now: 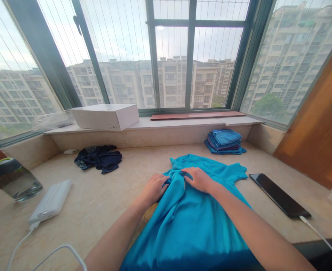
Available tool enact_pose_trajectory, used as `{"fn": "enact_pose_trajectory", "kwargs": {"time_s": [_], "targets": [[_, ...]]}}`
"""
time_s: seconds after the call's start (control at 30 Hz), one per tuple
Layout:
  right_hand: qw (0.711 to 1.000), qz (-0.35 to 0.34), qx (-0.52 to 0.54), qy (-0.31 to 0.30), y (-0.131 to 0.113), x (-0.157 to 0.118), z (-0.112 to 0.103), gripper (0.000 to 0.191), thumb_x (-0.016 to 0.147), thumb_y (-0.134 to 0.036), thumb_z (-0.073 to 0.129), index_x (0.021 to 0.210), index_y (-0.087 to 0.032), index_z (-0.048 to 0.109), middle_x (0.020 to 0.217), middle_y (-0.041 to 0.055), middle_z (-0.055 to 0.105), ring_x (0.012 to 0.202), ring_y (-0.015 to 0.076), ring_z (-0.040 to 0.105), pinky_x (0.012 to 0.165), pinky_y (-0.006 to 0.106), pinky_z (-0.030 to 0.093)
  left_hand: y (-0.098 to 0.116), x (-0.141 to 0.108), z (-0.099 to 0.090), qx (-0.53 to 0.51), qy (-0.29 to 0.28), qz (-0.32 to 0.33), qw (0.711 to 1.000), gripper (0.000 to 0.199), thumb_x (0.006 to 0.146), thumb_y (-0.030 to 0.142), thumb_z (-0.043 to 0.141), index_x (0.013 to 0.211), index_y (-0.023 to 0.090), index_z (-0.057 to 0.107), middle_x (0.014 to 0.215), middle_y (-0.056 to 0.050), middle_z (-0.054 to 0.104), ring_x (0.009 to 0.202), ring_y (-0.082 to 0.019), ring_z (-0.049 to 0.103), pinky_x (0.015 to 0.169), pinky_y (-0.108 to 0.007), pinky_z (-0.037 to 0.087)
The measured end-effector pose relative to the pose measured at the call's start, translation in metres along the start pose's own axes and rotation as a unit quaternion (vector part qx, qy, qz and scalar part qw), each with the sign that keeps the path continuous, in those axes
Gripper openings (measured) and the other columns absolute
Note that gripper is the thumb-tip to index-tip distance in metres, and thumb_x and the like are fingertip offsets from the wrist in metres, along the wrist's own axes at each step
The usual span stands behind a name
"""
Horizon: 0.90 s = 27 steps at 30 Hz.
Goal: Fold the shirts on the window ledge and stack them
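A turquoise short-sleeved T-shirt point(202, 218) lies spread over the stone counter, its collar toward the window and its hem running out of view below. One sleeve stretches out to the right; the cloth on the left is bunched and creased. My left hand point(155, 187) grips that bunched cloth near the left shoulder, fingers curled around it. Just to its right, my right hand point(198, 179) pinches a gathered fold of the same T-shirt. Its fingertips are partly sunk in the fabric.
Folded blue clothes point(225, 142) are stacked at the back right. A crumpled dark garment point(99, 158) lies back left, below a white box point(105, 116) on the sill. A water bottle point(13, 180) and a cabled power bank point(51, 201) sit left; a charging phone point(279, 195) lies right.
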State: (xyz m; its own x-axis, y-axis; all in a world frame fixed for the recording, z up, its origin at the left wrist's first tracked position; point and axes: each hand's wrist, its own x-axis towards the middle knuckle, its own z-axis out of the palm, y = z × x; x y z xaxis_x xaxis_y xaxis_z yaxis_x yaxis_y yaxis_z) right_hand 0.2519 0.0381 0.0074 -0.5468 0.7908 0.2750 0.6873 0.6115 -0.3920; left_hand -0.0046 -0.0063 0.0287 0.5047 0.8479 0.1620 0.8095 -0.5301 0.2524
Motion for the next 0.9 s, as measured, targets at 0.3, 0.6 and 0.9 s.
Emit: {"fn": "enact_pose_trajectory", "kwargs": {"time_s": [0.3,0.6,0.9], "targets": [[0.999,0.007,0.021,-0.035,0.01,-0.004,0.008,0.062,0.1,-0.047,0.046,0.154,-0.017,0.039,0.156,0.013,0.044,0.143,0.0286,0.042,0.119,0.046,0.034,-0.041,-0.013,-0.038,0.027,0.323,-0.231,0.917,0.028,0.098,0.03,0.041,0.106,0.019,0.065,0.105,-0.01,0.069,0.101,-0.026,0.065,0.091,-0.036,0.05],[0.997,0.0,-0.048,-0.06,0.009,0.0,0.006,0.049,0.102,-0.046,0.043,0.137,-0.019,0.063,0.149,0.0141,0.053,0.139,0.0305,0.047,0.116,0.045,0.036,-0.078,-0.035,-0.055,0.145,0.258,-0.325,0.898,0.034,0.094,0.026,0.04,0.111,0.015,0.067,0.117,-0.016,0.067,0.111,-0.033,0.062,0.095,-0.045,0.05],[0.989,0.115,-0.075,-0.047,0.014,-0.002,0.005,0.063,0.101,-0.057,0.038,0.151,-0.02,0.045,0.157,0.0149,0.042,0.146,0.0325,0.036,0.119,0.048,0.027,-0.089,-0.014,-0.002,0.042,-0.02,-0.171,0.984,0.064,0.099,0.05,0.035,0.151,0.013,0.042,0.16,-0.015,0.036,0.15,-0.03,0.03,0.122,-0.046,0.025]]}}
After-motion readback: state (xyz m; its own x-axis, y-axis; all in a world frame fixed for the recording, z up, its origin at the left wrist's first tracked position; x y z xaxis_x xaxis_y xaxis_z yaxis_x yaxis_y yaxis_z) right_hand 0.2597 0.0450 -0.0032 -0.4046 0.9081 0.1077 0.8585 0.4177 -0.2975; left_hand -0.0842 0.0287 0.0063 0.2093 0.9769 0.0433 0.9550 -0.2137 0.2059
